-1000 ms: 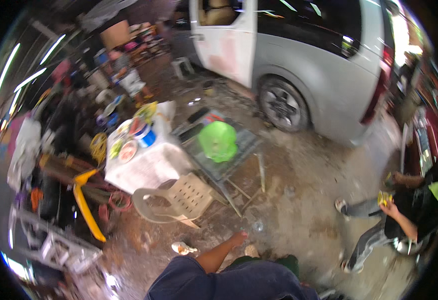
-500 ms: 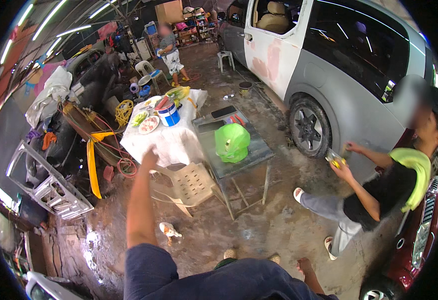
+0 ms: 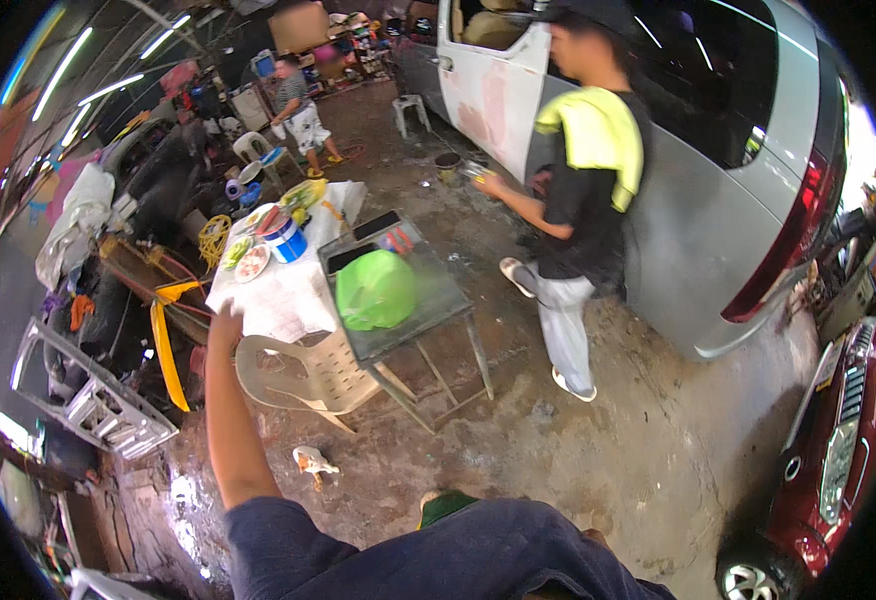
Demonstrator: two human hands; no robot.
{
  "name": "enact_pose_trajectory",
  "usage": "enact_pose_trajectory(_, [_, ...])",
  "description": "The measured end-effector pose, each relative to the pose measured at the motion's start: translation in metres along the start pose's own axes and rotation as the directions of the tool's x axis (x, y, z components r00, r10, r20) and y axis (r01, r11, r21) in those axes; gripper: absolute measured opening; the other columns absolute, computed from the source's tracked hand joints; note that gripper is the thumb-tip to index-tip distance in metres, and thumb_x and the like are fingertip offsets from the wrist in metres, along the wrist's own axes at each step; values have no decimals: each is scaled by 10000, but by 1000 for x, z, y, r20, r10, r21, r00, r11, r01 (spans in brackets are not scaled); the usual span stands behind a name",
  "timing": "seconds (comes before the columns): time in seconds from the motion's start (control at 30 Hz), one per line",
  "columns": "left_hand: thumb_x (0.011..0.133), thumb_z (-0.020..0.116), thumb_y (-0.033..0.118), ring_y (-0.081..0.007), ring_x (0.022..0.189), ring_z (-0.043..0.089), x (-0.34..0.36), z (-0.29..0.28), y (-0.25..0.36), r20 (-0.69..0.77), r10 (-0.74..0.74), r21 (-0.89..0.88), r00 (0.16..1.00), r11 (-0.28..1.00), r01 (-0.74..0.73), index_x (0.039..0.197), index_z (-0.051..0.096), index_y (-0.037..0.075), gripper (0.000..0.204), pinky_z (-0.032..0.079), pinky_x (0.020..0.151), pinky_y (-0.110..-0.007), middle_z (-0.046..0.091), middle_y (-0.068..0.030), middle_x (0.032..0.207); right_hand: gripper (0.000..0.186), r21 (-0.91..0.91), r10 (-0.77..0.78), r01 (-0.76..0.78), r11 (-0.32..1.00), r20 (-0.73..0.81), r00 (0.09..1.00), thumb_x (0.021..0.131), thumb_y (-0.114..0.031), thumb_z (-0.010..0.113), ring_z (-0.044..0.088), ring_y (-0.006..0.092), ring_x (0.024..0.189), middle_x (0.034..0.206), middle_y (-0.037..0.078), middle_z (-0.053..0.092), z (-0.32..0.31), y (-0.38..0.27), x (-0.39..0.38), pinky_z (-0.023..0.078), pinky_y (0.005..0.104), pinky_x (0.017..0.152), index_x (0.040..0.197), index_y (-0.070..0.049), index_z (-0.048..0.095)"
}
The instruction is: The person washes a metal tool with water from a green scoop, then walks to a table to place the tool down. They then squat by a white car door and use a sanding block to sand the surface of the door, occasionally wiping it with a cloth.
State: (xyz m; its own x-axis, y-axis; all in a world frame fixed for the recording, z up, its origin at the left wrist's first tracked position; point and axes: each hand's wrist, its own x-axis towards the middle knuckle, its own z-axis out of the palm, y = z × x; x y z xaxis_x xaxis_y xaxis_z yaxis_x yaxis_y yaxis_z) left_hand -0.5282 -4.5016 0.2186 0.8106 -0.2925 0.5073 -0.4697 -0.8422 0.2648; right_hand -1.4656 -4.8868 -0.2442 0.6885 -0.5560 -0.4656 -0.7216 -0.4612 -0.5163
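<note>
My left hand [image 3: 226,328] reaches forward on a stretched arm. In the picture it overlaps the near left edge of the white-covered table [image 3: 283,306], beside the beige plastic chair [image 3: 333,372]. Blur hides its fingers, and whether it touches the cover cannot be made out. Of my right hand [image 3: 595,538] only a small sliver shows past my dark shirt; its fingers are hidden. A blue and white can [image 3: 285,241], a plate of pinkish food [image 3: 253,263] and green vegetables [image 3: 237,251] stand on the cover. A green plastic bag [image 3: 376,290] sits on the adjoining dark table [image 3: 428,318].
A co-worker [image 3: 598,200] with a yellow-green cloth over the shoulder stands by the grey van [image 3: 698,230]. Another person [image 3: 303,115] is farther back. A white and orange cat [image 3: 313,462] is on the floor. A car door frame [image 3: 88,400] lies left, a red vehicle [image 3: 828,480] right.
The co-worker has walked forward, from the right side to beside the van. My view has shifted, so the tables sit farther left. My right hand has nearly gone out of sight behind my shirt.
</note>
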Motion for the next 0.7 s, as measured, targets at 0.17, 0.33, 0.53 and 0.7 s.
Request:
enact_pose_trajectory(0.17, [910, 605, 338, -321, 942, 668, -305, 126, -37, 739, -442, 185, 509, 859, 478, 1193, 610, 72, 388, 549, 794, -483, 681, -182, 1059, 325, 42, 348, -385, 922, 343, 872, 840, -255, 704, 674, 255, 824, 886, 108, 710, -22, -9, -21, 539, 394, 695, 1107, -79, 643])
enact_pose_trajectory(0.33, [926, 633, 439, -300, 949, 644, -483, 262, 170, 902, -302, 422, -308, 473, 773, 1225, 594, 126, 435, 551, 833, -510, 670, -119, 1101, 428, -65, 290, -286, 956, 340, 895, 870, -301, 692, 669, 258, 870, 1022, 107, 706, -60, 59, 50, 544, 372, 727, 1233, -89, 615])
enact_pose_trajectory(0.53, [927, 544, 429, -380, 1152, 586, -448, 401, 348, 977, 212, -214, 27, 957, 196, 1273, 607, 95, 484, 483, 959, -508, 613, -190, 1267, 398, 489, 200, -181, 854, 14, 980, 924, -330, 649, 686, 221, 766, 972, 131, 698, -160, -36, 238, 540, 351, 704, 1124, 14, 632])
enact_pose_trajectory(0.7, [934, 490, 431, -405, 1251, 504, -358, 446, 523, 925, 371, -379, -79, 913, -151, 1316, 594, 103, 515, 430, 1038, -514, 564, -210, 1317, 463, 476, 205, -183, 860, 5, 979, 930, -388, 646, 701, 262, 854, 1032, 157, 707, -261, -51, 315, 545, 376, 771, 1175, 4, 625])
